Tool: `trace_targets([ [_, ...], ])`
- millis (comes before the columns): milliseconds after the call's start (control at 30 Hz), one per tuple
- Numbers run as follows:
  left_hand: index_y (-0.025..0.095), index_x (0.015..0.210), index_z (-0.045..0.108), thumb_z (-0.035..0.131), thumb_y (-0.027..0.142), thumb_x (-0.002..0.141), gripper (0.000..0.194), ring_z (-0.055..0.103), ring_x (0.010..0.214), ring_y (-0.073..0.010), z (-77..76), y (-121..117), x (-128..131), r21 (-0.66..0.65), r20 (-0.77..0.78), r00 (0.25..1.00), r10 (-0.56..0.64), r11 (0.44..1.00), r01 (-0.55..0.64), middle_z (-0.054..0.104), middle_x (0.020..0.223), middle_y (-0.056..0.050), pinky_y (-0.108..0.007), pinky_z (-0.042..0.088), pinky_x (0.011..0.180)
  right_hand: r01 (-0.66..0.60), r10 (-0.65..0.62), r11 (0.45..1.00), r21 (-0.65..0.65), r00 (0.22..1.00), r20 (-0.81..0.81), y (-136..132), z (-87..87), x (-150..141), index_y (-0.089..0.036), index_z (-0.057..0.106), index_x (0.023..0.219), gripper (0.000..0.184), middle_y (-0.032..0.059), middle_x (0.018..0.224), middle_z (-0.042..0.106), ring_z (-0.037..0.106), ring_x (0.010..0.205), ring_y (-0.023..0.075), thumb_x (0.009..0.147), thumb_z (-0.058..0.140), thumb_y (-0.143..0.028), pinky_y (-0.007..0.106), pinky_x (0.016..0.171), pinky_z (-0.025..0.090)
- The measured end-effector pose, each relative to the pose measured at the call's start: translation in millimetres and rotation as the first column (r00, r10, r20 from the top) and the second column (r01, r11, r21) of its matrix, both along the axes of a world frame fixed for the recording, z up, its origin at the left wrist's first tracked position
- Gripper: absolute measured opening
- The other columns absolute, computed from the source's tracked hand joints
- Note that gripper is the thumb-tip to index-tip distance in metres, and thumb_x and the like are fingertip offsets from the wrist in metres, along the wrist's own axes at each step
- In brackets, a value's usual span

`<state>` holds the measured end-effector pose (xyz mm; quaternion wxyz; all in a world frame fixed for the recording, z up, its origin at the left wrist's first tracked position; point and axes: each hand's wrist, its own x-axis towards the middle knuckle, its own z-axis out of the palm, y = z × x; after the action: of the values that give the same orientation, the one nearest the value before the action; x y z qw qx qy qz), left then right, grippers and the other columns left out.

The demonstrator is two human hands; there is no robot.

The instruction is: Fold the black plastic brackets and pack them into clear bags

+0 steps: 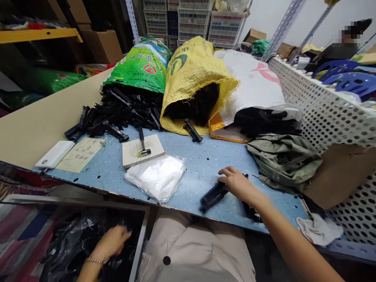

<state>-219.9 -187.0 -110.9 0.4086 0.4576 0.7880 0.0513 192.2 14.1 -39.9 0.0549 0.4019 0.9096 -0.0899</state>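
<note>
- Right here, the right hand is on a black plastic part, on the near side of the blue speckled workbench.
- That right hand is loosely curved, fingers together and arched, not pinching, with the palm over the part's far end; whether it actually grips, I cannot tell.
- Two more dark pieces sit just beside that hand, toward the bench's right end, partly hidden behind it.
- Over to the left hand, below the bench's near edge: it is down in a black plastic bag inside a metal-rimmed bin.
- Those fingers are blurred, so spread or pinching, I cannot tell.
- On the bench, left of centre, a double-faced mallet lies on a pale board.
- Right next to the board, toward the near edge, sits a stack of clear plastic bags.
- At the bench's left end, a white power bank lies beside a handwritten paper note.
- Along the bench's far side, a big heap of black plastic parts spills from a green woven sack.
- Next along that side, a yellow woven sack gapes open, full of dark parts, with a single part lying loose at its mouth.
- Then a white sack, and an olive cloth bunched at the bench's right end.
</note>
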Motion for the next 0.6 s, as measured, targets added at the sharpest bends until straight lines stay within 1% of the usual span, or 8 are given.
trace_targets([
  [67, 0.021, 0.053, 0.050, 0.050, 0.046, 0.077, 0.034, 0.052, 0.048, -0.0166, 25.4, 43, 29, 0.271, -0.008, 0.998, -0.056, 0.961, 0.056, 0.052, 0.046, 0.002, -0.026, 0.039, 0.054, 0.006, -0.006, 0.997, -0.082, 1.000, 0.000, 2, -4.3, -8, -0.019, 0.069, 0.093, 0.015, 0.0111, 0.104, 0.065, 0.055, 0.098, 0.0243, 0.082, 0.059, -0.016, 0.031, 0.079, 0.042],
  [133, 0.020, 0.068, 0.059, 0.048, 0.040, 0.083, 0.027, 0.058, 0.065, -0.0178, 43.6, 81, 61, 0.587, -0.077, 0.991, -0.111, 0.798, 0.135, 0.062, 0.066, -0.002, -0.028, 0.044, 0.066, 0.044, -0.042, 0.990, -0.136, 0.999, 0.013, 1, -9.4, -12, -0.019, 0.068, 0.093, 0.015, 0.0098, 0.095, 0.065, 0.059, 0.088, 0.0211, 0.086, 0.055, -0.020, 0.028, 0.074, 0.042],
  [200, 0.019, 0.078, 0.063, 0.055, 0.032, 0.082, 0.016, 0.059, 0.081, -0.0211, 49.1, 110, 87, 0.733, -0.183, 0.970, -0.159, 0.636, 0.243, 0.064, 0.084, -0.007, -0.031, 0.045, 0.076, 0.097, -0.095, 0.983, -0.155, 0.995, 0.023, -1, -13.2, -9, -0.019, 0.067, 0.095, 0.017, 0.0094, 0.093, 0.065, 0.060, 0.084, 0.0205, 0.087, 0.052, -0.021, 0.027, 0.070, 0.041],
  [233, 0.019, 0.078, 0.063, 0.056, 0.027, 0.081, 0.011, 0.058, 0.084, -0.0217, 47.5, 121, 96, 0.755, -0.213, 0.963, -0.165, 0.598, 0.270, 0.064, 0.086, -0.008, -0.032, 0.045, 0.076, 0.124, -0.123, 0.978, -0.167, 0.992, 0.015, -2, -14.5, -5, -0.019, 0.067, 0.096, 0.018, 0.0095, 0.093, 0.066, 0.061, 0.084, 0.0210, 0.088, 0.051, -0.022, 0.028, 0.070, 0.041],
  [300, 0.019, 0.070, 0.062, 0.058, 0.021, 0.079, 0.009, 0.057, 0.078, -0.0200, 39.6, 137, 102, 0.756, -0.175, 0.971, -0.160, 0.610, 0.237, 0.061, 0.079, -0.006, -0.030, 0.045, 0.071, 0.193, -0.207, 0.956, -0.221, 0.978, -0.041, -6, -16.9, 7, -0.018, 0.067, 0.099, 0.021, 0.0103, 0.094, 0.067, 0.062, 0.084, 0.0223, 0.088, 0.050, -0.025, 0.029, 0.071, 0.042],
  [400, 0.018, 0.058, 0.054, 0.067, 0.026, 0.072, 0.020, 0.052, 0.063, -0.0145, 30.1, 154, 88, 0.691, 0.169, 0.982, -0.080, 0.721, -0.060, 0.054, 0.064, 0.001, -0.026, 0.042, 0.061, 0.281, -0.410, 0.862, -0.421, 0.875, -0.255, -15, -23.3, 18, -0.018, 0.068, 0.104, 0.028, 0.0111, 0.101, 0.068, 0.062, 0.090, 0.0246, 0.087, 0.052, -0.035, 0.033, 0.077, 0.044],
  [500, 0.016, 0.058, 0.056, 0.076, 0.040, 0.061, 0.032, 0.049, 0.056, -0.0116, 31.3, 162, 67, 0.442, 0.591, 0.807, 0.010, 0.832, -0.334, 0.054, 0.058, 0.003, -0.024, 0.039, 0.055, 0.174, -0.655, 0.667, -0.724, 0.601, -0.459, -28, -31.4, 5, -0.018, 0.068, 0.106, 0.037, 0.0087, 0.104, 0.069, 0.061, 0.090, 0.0238, 0.082, 0.060, -0.044, 0.034, 0.079, 0.045],
  [600, 0.014, 0.063, 0.059, 0.079, 0.046, 0.055, 0.038, 0.050, 0.056, -0.0102, 35.5, 163, 58, 0.333, 0.708, 0.705, 0.038, 0.863, -0.381, 0.058, 0.061, 0.001, -0.023, 0.039, 0.054, -0.093, -0.818, 0.457, -0.885, 0.346, -0.459, -38, -33.0, -35, -0.016, 0.071, 0.101, 0.040, 0.0061, 0.092, 0.070, 0.060, 0.078, 0.0176, 0.075, 0.070, -0.046, 0.029, 0.071, 0.045],
])
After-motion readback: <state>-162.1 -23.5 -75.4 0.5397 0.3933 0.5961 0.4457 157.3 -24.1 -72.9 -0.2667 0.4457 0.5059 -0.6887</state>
